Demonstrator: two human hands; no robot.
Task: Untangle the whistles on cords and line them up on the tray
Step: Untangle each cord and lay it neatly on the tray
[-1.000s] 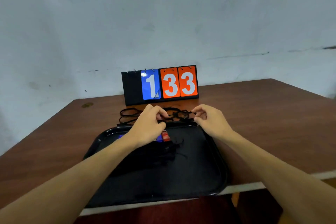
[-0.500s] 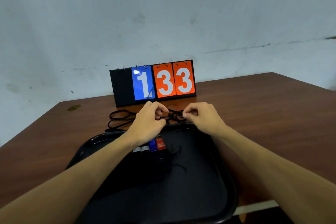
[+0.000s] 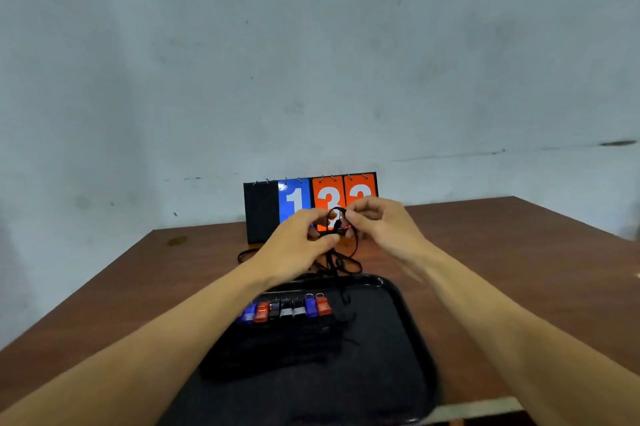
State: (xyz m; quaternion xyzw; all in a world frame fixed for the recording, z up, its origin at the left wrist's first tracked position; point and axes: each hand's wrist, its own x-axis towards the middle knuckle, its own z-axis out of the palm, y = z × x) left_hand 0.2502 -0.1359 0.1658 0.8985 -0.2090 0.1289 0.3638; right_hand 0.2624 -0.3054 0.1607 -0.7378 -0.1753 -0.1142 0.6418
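A black tray (image 3: 398, 349) lies on the brown table in front of me. Several whistles (image 3: 287, 309), blue, red, black and white, stand side by side in a row across it, their black cords bunched below them. My left hand (image 3: 298, 245) and my right hand (image 3: 381, 225) are raised above the tray's far edge, both pinching a tangle of black cord (image 3: 337, 228). A small red piece shows in the tangle between my fingers. Loose loops of the cord (image 3: 341, 261) hang down to the table behind the tray.
A flip scoreboard (image 3: 277, 207) reading 1, 3, 3 stands upright behind my hands, near the wall. More black cord (image 3: 244, 254) lies on the table left of the hanging loops. The table's front edge (image 3: 478, 406) runs just below the tray.
Both hands lifted the cord tangle up off the table, from beside the tray's far rim to in front of the scoreboard. The camera tilted, so more whistles on the tray came into view.
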